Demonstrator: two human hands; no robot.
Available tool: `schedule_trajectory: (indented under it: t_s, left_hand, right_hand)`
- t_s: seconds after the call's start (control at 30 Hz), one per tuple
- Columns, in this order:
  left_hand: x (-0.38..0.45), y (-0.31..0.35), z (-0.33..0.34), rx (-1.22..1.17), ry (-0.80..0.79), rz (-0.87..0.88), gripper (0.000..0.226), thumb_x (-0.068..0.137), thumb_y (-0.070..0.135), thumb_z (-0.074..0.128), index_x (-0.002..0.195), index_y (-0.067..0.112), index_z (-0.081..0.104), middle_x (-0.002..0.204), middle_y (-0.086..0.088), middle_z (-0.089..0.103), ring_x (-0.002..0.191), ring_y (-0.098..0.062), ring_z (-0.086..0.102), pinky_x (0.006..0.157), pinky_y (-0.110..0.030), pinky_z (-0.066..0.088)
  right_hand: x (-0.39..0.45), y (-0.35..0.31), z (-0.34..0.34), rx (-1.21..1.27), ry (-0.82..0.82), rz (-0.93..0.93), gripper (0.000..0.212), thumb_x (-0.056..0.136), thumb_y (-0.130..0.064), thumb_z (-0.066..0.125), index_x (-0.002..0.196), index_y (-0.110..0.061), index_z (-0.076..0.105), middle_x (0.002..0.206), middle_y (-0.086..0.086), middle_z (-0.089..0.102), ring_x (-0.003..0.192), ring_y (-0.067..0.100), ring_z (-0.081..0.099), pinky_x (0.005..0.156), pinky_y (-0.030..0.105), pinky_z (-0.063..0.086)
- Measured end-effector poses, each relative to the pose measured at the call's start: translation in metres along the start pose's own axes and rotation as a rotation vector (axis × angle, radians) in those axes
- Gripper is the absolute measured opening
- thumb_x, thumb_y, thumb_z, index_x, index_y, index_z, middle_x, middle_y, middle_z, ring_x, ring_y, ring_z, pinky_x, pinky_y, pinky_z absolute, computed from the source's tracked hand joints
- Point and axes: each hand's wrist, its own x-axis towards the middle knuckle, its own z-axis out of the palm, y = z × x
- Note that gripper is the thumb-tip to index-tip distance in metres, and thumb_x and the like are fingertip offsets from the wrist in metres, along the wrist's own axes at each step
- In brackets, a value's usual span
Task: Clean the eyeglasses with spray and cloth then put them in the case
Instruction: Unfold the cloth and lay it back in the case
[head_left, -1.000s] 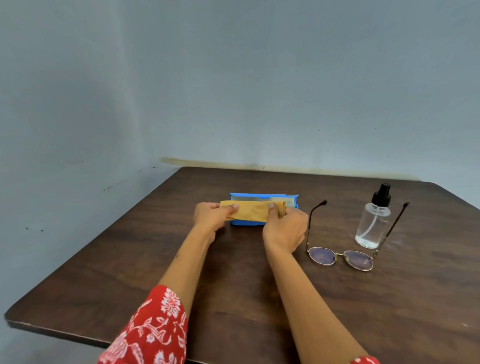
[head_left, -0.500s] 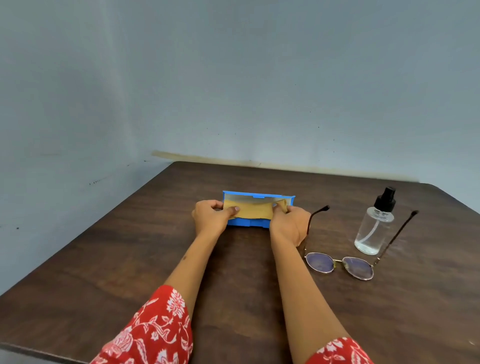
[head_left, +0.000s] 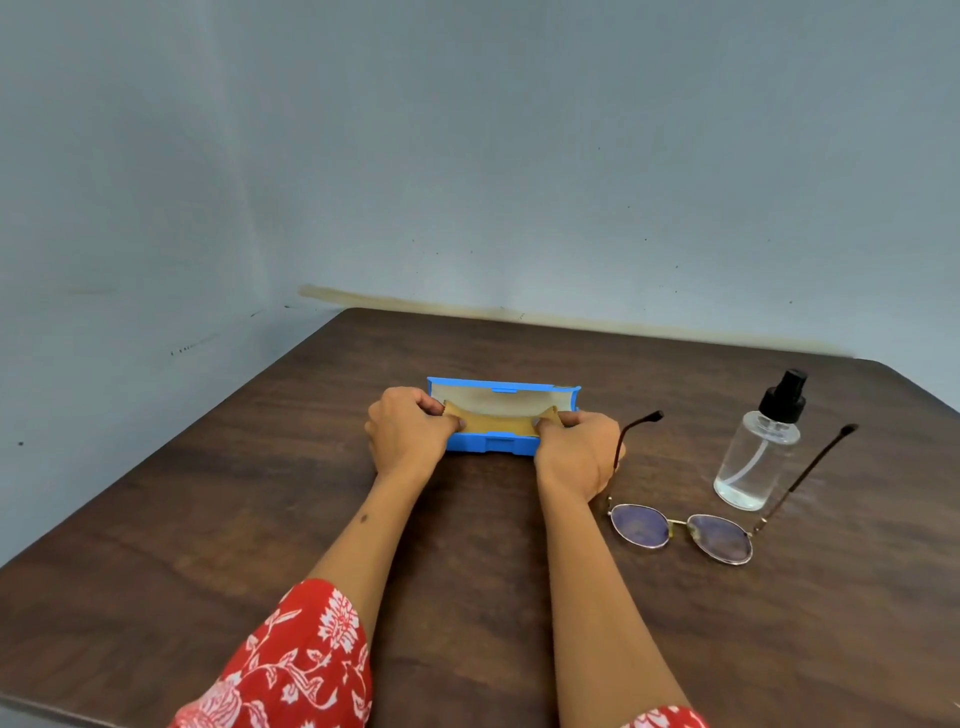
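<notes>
Both hands at the open blue case (head_left: 503, 415), mid-table: left hand (head_left: 408, 439) and right hand (head_left: 576, 452) each pinch one end of the tan cloth (head_left: 498, 422) inside it. Eyeglasses (head_left: 685, 535) lie unfolded on the table (head_left: 208, 493), near right; clear spray bottle (head_left: 761, 447) upright between their temples.

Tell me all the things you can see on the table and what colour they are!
case: one, blue, open, middle of the table
cloth: one, tan, stretched over the open case
eyeglasses: one pair, thin metal frame, arms unfolded, right of the case
spray bottle: one, clear with black top, upright between the glasses' arms
table: one, dark brown wood
left hand: pinching the cloth's left end
right hand: pinching the cloth's right end
</notes>
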Motion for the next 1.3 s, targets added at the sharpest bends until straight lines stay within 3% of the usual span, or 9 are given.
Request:
schedule_trajectory:
  t_s: [0.1,0.2,0.43,0.67,0.8,0.9,1.0,1.1,1.3]
  left_hand:
    - [-0.001,0.001,0.000,0.021,-0.002,0.023,0.023,0.063,0.023,0.085,0.065,0.023,0.063,0.086,-0.002,0.069,0.089,-0.021,0.063,0.074,-0.033,0.053]
    - [-0.001,-0.001,-0.001,0.026,0.018,0.032,0.024,0.065,0.015,0.081,0.068,0.020,0.058,0.084,-0.002,0.064,0.085,-0.021,0.060,0.066,-0.032,0.049]
    - [0.002,-0.004,-0.001,0.036,0.043,0.033,0.018,0.070,0.008,0.076,0.071,0.017,0.061,0.083,-0.001,0.064,0.078,-0.014,0.055,0.062,-0.027,0.040]
    - [0.004,-0.010,0.001,0.054,0.064,0.059,0.013,0.075,0.004,0.070,0.076,0.015,0.063,0.085,0.001,0.062,0.079,-0.012,0.054,0.061,-0.023,0.038]
    - [-0.001,-0.013,0.001,0.050,0.085,0.099,0.011,0.076,0.003,0.065,0.078,0.014,0.062,0.085,0.000,0.061,0.078,-0.011,0.052,0.053,-0.019,0.033]
    - [-0.004,-0.015,0.002,0.029,0.086,0.122,0.011,0.076,0.009,0.066,0.076,0.016,0.058,0.086,-0.002,0.061,0.079,-0.015,0.057,0.059,-0.023,0.038]
    - [-0.006,-0.018,0.003,-0.010,0.083,0.125,0.012,0.076,0.012,0.065,0.074,0.016,0.055,0.085,-0.004,0.061,0.078,-0.018,0.057,0.061,-0.026,0.040]
    - [-0.010,-0.021,0.002,-0.072,0.083,0.128,0.010,0.077,0.014,0.064,0.076,0.014,0.054,0.086,-0.006,0.061,0.078,-0.018,0.057,0.063,-0.028,0.042]
    - [-0.013,-0.024,-0.002,-0.138,0.048,0.158,0.011,0.082,0.011,0.062,0.092,0.008,0.061,0.098,-0.010,0.064,0.091,-0.019,0.058,0.077,-0.029,0.047]
  right_hand:
    - [-0.002,0.000,0.001,-0.002,0.008,-0.025,0.016,0.078,-0.017,0.073,0.093,-0.017,0.070,0.106,0.005,0.062,0.098,0.020,0.057,0.070,0.025,0.040]
    - [-0.003,0.002,0.003,-0.008,0.028,-0.081,0.018,0.076,-0.012,0.073,0.091,-0.017,0.065,0.105,0.006,0.060,0.092,0.022,0.057,0.073,0.030,0.044]
    - [0.003,0.004,0.001,-0.033,0.049,-0.088,0.016,0.080,-0.002,0.063,0.090,-0.014,0.060,0.106,0.007,0.057,0.082,0.017,0.038,0.073,0.031,0.038]
    - [0.000,0.003,0.002,-0.085,0.042,-0.134,0.016,0.086,-0.003,0.055,0.092,-0.016,0.061,0.103,0.005,0.062,0.093,0.022,0.056,0.075,0.037,0.047]
    - [-0.008,0.006,0.003,-0.090,0.014,-0.252,0.015,0.091,-0.011,0.048,0.098,-0.014,0.062,0.105,0.007,0.063,0.097,0.026,0.057,0.073,0.032,0.041]
    - [-0.018,0.010,0.007,-0.064,0.002,-0.337,0.021,0.091,-0.011,0.047,0.107,-0.008,0.060,0.119,0.010,0.056,0.105,0.028,0.055,0.076,0.030,0.038]
    - [-0.030,0.011,0.011,-0.031,0.039,-0.406,0.028,0.090,-0.010,0.046,0.115,-0.001,0.055,0.128,0.019,0.050,0.119,0.035,0.048,0.093,0.044,0.042]
    - [-0.046,0.013,0.007,-0.040,0.056,-0.449,0.033,0.092,-0.011,0.047,0.123,0.001,0.049,0.131,0.020,0.047,0.123,0.035,0.043,0.098,0.044,0.040]
    - [-0.083,0.016,-0.007,-0.074,0.009,-0.670,0.037,0.091,-0.010,0.049,0.128,-0.003,0.046,0.127,0.015,0.050,0.115,0.030,0.048,0.090,0.037,0.045]
